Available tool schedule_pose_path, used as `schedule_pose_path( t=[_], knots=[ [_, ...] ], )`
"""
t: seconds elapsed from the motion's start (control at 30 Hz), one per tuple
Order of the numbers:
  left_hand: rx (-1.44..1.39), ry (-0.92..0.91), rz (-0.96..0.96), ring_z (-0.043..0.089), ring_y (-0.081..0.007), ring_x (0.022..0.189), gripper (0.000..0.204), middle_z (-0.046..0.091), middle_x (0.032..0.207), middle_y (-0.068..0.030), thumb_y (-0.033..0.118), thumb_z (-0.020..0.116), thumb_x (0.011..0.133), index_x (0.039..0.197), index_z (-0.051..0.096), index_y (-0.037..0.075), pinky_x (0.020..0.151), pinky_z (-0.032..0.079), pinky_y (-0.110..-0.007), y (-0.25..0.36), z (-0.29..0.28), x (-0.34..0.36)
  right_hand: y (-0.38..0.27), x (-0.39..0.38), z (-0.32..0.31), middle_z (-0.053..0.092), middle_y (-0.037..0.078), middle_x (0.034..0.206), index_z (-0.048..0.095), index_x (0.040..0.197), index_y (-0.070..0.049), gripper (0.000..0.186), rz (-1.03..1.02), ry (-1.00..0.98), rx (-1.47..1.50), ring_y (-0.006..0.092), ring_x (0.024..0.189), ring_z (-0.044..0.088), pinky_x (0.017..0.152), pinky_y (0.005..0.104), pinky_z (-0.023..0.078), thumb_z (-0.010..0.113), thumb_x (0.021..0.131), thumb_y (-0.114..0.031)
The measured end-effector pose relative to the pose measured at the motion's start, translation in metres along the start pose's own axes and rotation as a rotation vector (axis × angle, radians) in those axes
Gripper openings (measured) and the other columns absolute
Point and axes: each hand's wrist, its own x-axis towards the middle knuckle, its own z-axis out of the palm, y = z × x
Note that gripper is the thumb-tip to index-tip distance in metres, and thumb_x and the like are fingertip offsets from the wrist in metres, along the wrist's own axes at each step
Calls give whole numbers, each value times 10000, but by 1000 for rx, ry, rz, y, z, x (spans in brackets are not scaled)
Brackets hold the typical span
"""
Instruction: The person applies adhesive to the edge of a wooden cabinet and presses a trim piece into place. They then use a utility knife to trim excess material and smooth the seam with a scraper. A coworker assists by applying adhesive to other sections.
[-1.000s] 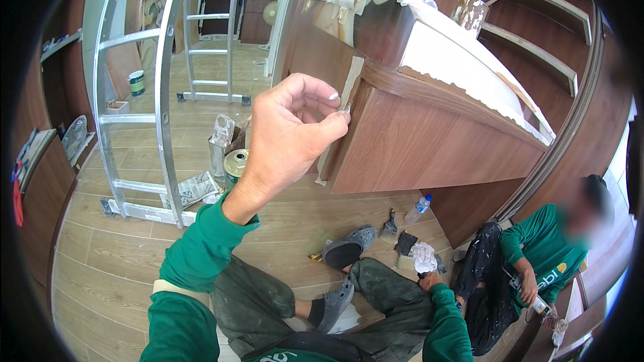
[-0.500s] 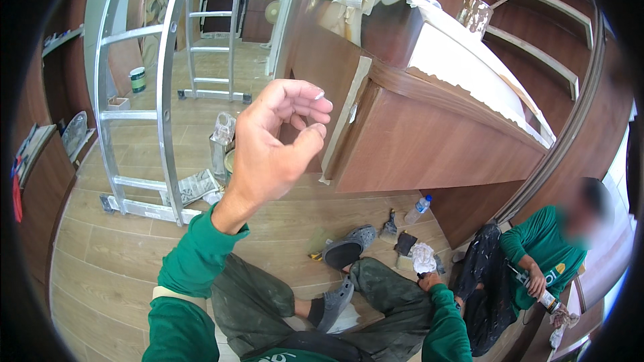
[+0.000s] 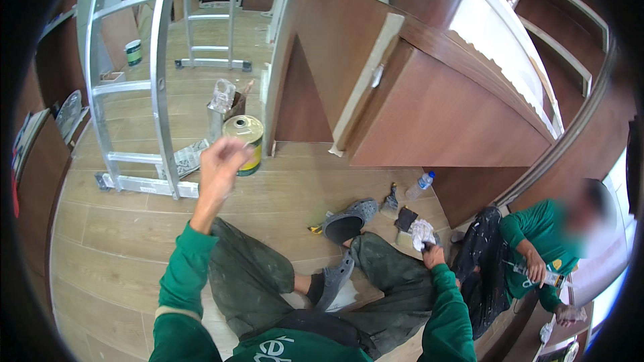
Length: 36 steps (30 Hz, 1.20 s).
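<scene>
My left hand [image 3: 223, 169] is raised over the floor in front of a yellow-topped metal can [image 3: 243, 129]. Its fingers are curled and smeared by motion, so whether they touch each other is unclear. Down by my right knee, my right hand [image 3: 435, 257] is closed around a dark handle [image 3: 425, 247]; the tool's far end is hidden beside a crumpled white rag [image 3: 422, 233]. A dark scraper-like pad [image 3: 406, 219] lies next to the rag, and a worn brush-like tool [image 3: 390, 202] lies beyond it.
An aluminium ladder [image 3: 157, 87] stands at the left. A brown wooden cabinet [image 3: 449, 107] with masking tape and white covering overhangs ahead. A water bottle [image 3: 420, 186] is beneath it. At the right sits a co-worker in a green sleeve [image 3: 523, 224], holding a sealant tube [image 3: 547, 275].
My left hand has dropped and drawn back from in front of the cabinet towards my left knee. The view has tipped downward. My right hand stays low by the rag.
</scene>
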Motion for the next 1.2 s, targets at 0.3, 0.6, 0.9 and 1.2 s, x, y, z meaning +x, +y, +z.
schedule_pose_path(
  t=[0.3,0.6,0.9,1.2],
  knots=[
    [23,63,-955,636,-363,1119,737,640,1299,-225,418,782,793,1327,590,-52,960,494,-474,-229,-144,-142,-288,-3,-145,670,158,1063,584,1220,-6,327,-117,97,1980,259,911,676,806,405,577,668,976,-208],
    [166,31,-959,659,-308,1021,641,667,1222,-148,185,754,841,1420,538,11,849,545,-471,-211,-180,-189,-370,-17,-208,710,160,892,621,992,-39,168,22,173,2180,346,792,712,747,450,605,671,969,-197],
    [348,-231,-888,706,-288,789,374,739,995,-154,99,776,795,1138,712,-35,704,591,-441,-206,-191,-161,-361,-23,-226,613,206,959,542,1015,77,131,27,112,2218,329,921,641,934,494,579,567,985,-48],
    [834,141,-438,721,-382,871,549,726,1026,-280,171,787,724,1153,663,-148,806,565,-421,-235,-181,-171,-359,-21,-203,630,182,913,573,996,44,154,-122,199,2254,319,873,622,848,432,554,649,939,-78]
  ],
)
